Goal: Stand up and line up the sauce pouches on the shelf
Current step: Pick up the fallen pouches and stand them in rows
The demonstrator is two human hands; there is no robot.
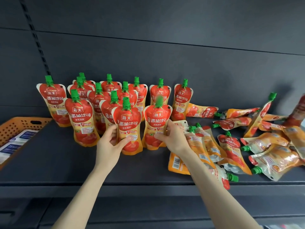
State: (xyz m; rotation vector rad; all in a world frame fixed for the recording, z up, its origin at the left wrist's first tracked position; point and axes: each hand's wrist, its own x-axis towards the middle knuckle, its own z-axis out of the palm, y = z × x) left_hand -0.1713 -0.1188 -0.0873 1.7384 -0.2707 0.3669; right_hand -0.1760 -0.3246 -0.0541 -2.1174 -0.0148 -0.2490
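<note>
- The pouch (128, 124) in my left hand (109, 144) and the second pouch (156, 123) in my right hand (171, 138): glossy printed plastic film.
- Green cap (126, 103) above my left hand: hard plastic.
- Fallen pouches (272, 156) right of my right hand: shiny, crinkled film.
- Shelf (66, 162) under both hands: smooth, matt, dark.
- Basket (18, 124) far left of my left hand: perforated orange plastic.

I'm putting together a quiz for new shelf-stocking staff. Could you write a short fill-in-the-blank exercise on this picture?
1. The left hand grips a pouch that stands ____.
2. Its cap is ____.
3. The fallen pouches lie to the ____ of the right hand.
4. The perforated basket at the far left is ____.
Missing words: upright; green; right; orange.
</note>
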